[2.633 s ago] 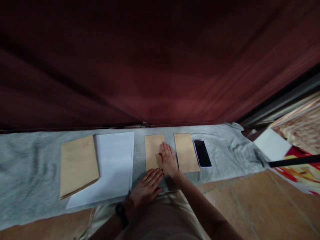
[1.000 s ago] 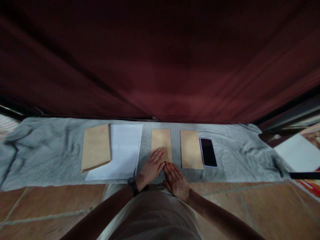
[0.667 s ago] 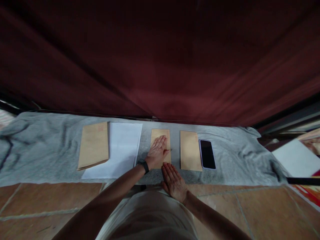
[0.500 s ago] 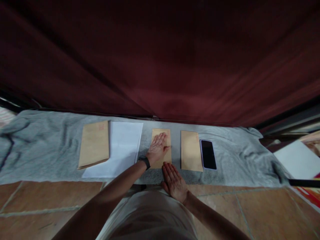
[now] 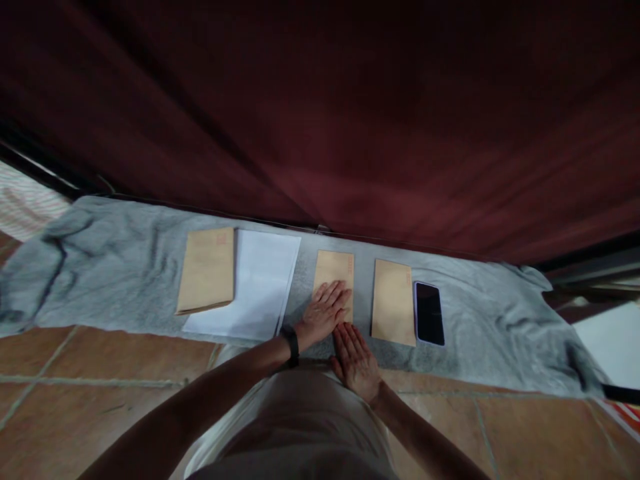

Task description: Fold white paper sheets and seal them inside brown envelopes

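Note:
A brown paper envelope (image 5: pixel 334 265) with small red print lies in front of me on a grey cloth. My left hand (image 5: pixel 325 310), with a black band on its wrist, rests flat on its lower half, fingers stretched out. At the envelope's near edge lies my right hand (image 5: pixel 355 360), palm down, its fingertips beside the left hand. Neither hand grasps anything. A second brown envelope (image 5: pixel 393 303) lies to the right. On the left, a stack of brown envelopes (image 5: pixel 207 270) partly covers white paper sheets (image 5: pixel 263 283).
A black-screened phone (image 5: pixel 429 313) in a pale purple case lies right of the second envelope. Grey cloth (image 5: pixel 480 333) covers the long narrow surface. Beyond it hangs a dark red curtain (image 5: pixel 320 133). Tiled floor (image 5: pixel 85 400) shows below.
My left hand has slid down the envelope toward me, closer to the right hand. The right hand stays at the near edge. The whole view has shifted and tilted slightly.

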`<action>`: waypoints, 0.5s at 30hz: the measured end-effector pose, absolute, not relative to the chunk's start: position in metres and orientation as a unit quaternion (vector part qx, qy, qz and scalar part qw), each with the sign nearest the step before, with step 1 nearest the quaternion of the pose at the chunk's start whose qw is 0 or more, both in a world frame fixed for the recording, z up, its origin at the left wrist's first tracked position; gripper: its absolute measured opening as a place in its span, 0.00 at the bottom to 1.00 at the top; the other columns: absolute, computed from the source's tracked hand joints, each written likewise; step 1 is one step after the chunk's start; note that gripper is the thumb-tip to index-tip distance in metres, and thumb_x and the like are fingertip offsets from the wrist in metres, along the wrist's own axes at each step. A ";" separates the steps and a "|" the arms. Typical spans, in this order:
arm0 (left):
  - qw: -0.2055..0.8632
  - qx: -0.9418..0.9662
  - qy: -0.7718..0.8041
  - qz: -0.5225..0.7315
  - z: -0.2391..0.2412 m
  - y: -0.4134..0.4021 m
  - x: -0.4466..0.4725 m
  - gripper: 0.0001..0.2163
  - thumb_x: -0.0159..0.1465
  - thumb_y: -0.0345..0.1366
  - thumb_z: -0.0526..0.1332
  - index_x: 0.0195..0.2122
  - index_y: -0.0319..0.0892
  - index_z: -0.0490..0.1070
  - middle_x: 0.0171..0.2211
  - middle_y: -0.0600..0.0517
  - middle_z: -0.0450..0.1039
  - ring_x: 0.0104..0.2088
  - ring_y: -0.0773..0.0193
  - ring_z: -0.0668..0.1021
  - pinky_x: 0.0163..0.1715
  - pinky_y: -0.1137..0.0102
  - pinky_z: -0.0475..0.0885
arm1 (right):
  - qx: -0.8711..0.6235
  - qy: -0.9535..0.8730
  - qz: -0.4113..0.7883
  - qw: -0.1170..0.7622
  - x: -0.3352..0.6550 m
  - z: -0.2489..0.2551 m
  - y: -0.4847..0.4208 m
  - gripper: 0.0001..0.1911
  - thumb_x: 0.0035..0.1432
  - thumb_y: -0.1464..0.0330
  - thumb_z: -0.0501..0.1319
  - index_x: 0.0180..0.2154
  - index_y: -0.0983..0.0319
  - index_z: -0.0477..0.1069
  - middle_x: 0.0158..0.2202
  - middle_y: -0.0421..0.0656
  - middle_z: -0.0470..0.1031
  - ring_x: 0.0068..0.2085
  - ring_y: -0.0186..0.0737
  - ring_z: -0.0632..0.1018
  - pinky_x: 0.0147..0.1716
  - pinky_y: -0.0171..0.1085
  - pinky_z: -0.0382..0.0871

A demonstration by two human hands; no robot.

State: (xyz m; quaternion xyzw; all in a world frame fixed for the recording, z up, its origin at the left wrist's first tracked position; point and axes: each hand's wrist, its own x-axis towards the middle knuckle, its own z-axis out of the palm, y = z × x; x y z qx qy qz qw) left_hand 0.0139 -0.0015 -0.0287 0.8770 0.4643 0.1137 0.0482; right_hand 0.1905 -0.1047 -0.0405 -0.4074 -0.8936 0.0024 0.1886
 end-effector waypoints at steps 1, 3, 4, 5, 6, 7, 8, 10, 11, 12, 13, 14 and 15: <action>0.049 0.876 0.466 0.113 -0.028 -0.009 0.011 0.25 0.75 0.39 0.46 0.72 0.42 0.51 0.74 0.45 0.49 0.73 0.56 0.52 0.72 0.53 0.46 | -0.407 -0.893 0.003 0.191 0.191 -0.041 -0.105 0.38 0.68 0.66 0.55 0.73 0.71 0.45 0.70 0.56 0.60 0.70 0.54 0.62 0.68 0.55 0.63; 0.052 0.875 0.468 0.111 -0.025 -0.019 0.005 0.24 0.75 0.39 0.47 0.72 0.43 0.53 0.74 0.46 0.50 0.73 0.56 0.53 0.72 0.53 0.47 | -0.407 -0.893 0.007 0.192 0.191 -0.042 -0.105 0.38 0.68 0.66 0.55 0.73 0.71 0.45 0.70 0.56 0.60 0.70 0.54 0.63 0.68 0.55 0.63; 0.054 0.877 0.465 0.110 -0.023 -0.023 0.001 0.24 0.75 0.39 0.47 0.71 0.44 0.54 0.73 0.47 0.51 0.73 0.56 0.53 0.72 0.54 0.47 | -0.408 -0.893 0.009 0.191 0.191 -0.043 -0.105 0.38 0.68 0.66 0.55 0.73 0.71 0.45 0.70 0.56 0.60 0.70 0.54 0.62 0.68 0.55 0.63; 0.057 0.879 0.460 0.108 -0.021 -0.026 -0.002 0.24 0.75 0.39 0.48 0.71 0.44 0.55 0.73 0.47 0.51 0.73 0.56 0.54 0.72 0.54 0.47 | -0.408 -0.893 0.010 0.190 0.191 -0.043 -0.105 0.38 0.68 0.66 0.56 0.73 0.71 0.45 0.70 0.57 0.60 0.70 0.54 0.62 0.68 0.55 0.63; 0.058 0.882 0.456 0.106 -0.019 -0.029 -0.005 0.24 0.75 0.39 0.49 0.71 0.45 0.55 0.73 0.47 0.51 0.73 0.56 0.54 0.72 0.54 0.47 | -0.408 -0.893 0.012 0.190 0.191 -0.044 -0.106 0.38 0.68 0.66 0.56 0.73 0.71 0.45 0.70 0.57 0.60 0.70 0.54 0.62 0.68 0.56 0.62; 0.060 0.883 0.453 0.105 -0.018 -0.032 -0.008 0.24 0.75 0.39 0.49 0.71 0.45 0.56 0.73 0.48 0.51 0.73 0.56 0.54 0.72 0.54 0.47 | -0.408 -0.893 0.012 0.190 0.191 -0.044 -0.106 0.38 0.68 0.66 0.56 0.72 0.71 0.45 0.70 0.57 0.59 0.70 0.54 0.62 0.68 0.56 0.62; 0.060 0.884 0.451 0.105 -0.016 -0.035 -0.011 0.24 0.75 0.39 0.49 0.71 0.46 0.56 0.73 0.48 0.51 0.73 0.56 0.54 0.72 0.54 0.47 | -0.409 -0.892 0.013 0.190 0.191 -0.045 -0.106 0.38 0.68 0.66 0.56 0.72 0.71 0.45 0.70 0.57 0.59 0.71 0.54 0.61 0.68 0.56 0.62; 0.061 0.886 0.448 0.104 -0.013 -0.042 -0.015 0.24 0.74 0.40 0.50 0.71 0.48 0.56 0.74 0.49 0.51 0.73 0.56 0.54 0.72 0.53 0.48 | -0.411 -0.891 0.014 0.192 0.191 -0.046 -0.106 0.38 0.68 0.66 0.56 0.72 0.71 0.45 0.70 0.57 0.59 0.71 0.54 0.61 0.68 0.56 0.61; 0.062 0.887 0.446 0.103 -0.012 -0.045 -0.017 0.24 0.74 0.41 0.51 0.71 0.48 0.56 0.74 0.49 0.50 0.73 0.56 0.54 0.71 0.53 0.48 | -0.411 -0.891 0.015 0.192 0.191 -0.046 -0.106 0.38 0.68 0.66 0.56 0.73 0.71 0.45 0.70 0.57 0.59 0.71 0.54 0.61 0.69 0.56 0.61; 0.063 0.889 0.442 0.102 -0.011 -0.049 -0.019 0.24 0.74 0.43 0.51 0.71 0.48 0.56 0.74 0.49 0.50 0.73 0.55 0.54 0.71 0.53 0.48 | -0.411 -0.891 0.017 0.192 0.191 -0.046 -0.106 0.38 0.68 0.66 0.56 0.73 0.70 0.45 0.70 0.56 0.59 0.71 0.54 0.61 0.69 0.56 0.61; 0.065 0.892 0.436 0.101 -0.010 -0.053 -0.021 0.25 0.74 0.45 0.52 0.71 0.48 0.56 0.74 0.49 0.50 0.73 0.55 0.54 0.71 0.53 0.48 | -0.411 -0.892 0.019 0.190 0.191 -0.046 -0.107 0.38 0.68 0.66 0.56 0.73 0.70 0.45 0.70 0.56 0.59 0.71 0.54 0.61 0.69 0.56 0.60; 0.067 0.895 0.429 0.101 -0.010 -0.057 -0.022 0.27 0.73 0.47 0.52 0.71 0.47 0.55 0.74 0.48 0.50 0.73 0.55 0.54 0.71 0.54 0.48 | -0.410 -0.893 0.022 0.187 0.192 -0.046 -0.107 0.38 0.68 0.66 0.56 0.73 0.70 0.45 0.70 0.56 0.58 0.71 0.54 0.60 0.69 0.56 0.60; 0.070 0.899 0.420 0.102 -0.010 -0.060 -0.024 0.29 0.73 0.50 0.52 0.71 0.45 0.54 0.74 0.47 0.50 0.73 0.55 0.53 0.71 0.54 0.48 | -0.410 -0.893 0.023 0.183 0.192 -0.045 -0.107 0.38 0.68 0.65 0.56 0.73 0.70 0.44 0.71 0.56 0.58 0.71 0.54 0.60 0.69 0.56 0.60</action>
